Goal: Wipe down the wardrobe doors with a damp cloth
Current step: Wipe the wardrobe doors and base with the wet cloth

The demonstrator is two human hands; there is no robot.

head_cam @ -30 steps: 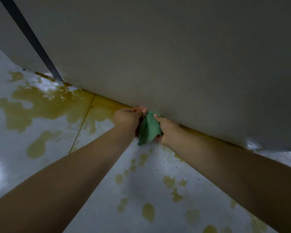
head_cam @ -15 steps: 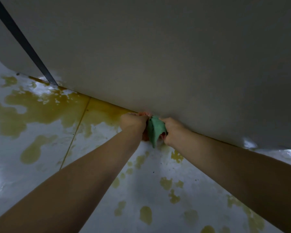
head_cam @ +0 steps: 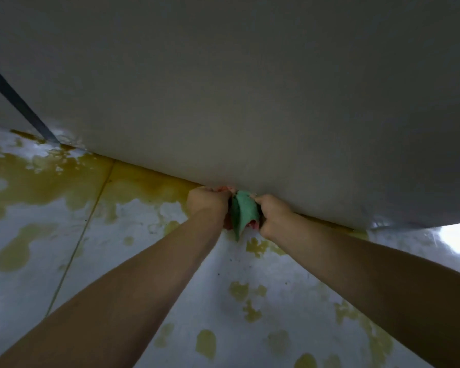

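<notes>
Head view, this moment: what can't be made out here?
- Fingers of the left hand and right hand: seen from the back, curled away round the green cloth.
- Most of the cloth: covered by both hands; dampness not visible.
- Wardrobe door: top and right side cut off by the frame; no handle in view.
- Floor at right: washed out by glare.

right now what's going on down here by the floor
A person is crouched low at a wardrobe door, gripping a green cloth between both hands. The left hand and right hand are bunched around it right at the door's bottom edge, where it meets the floor. The glossy floor shows yellowish blotches. Whether the cloth is touching the door cannot be told.
</notes>
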